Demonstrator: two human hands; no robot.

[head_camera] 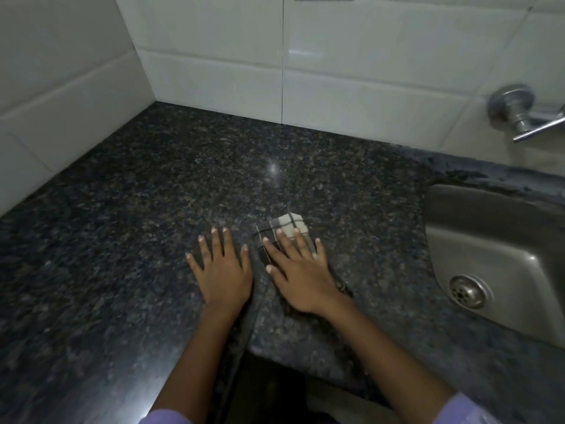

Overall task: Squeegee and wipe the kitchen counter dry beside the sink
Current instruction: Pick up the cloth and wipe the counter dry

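The right hand [301, 278] lay flat, fingers spread, pressing a folded checked cloth [286, 232] onto the speckled dark granite counter [153, 209], gripping nothing. Just beside it, the left hand [221, 270] rested open and empty, palm down on the stone. Right of both hands sat a steel sink [489, 246] with its drain [467, 291]; beyond them rose white wall tiles [367, 71] and a wall tap [519, 114].
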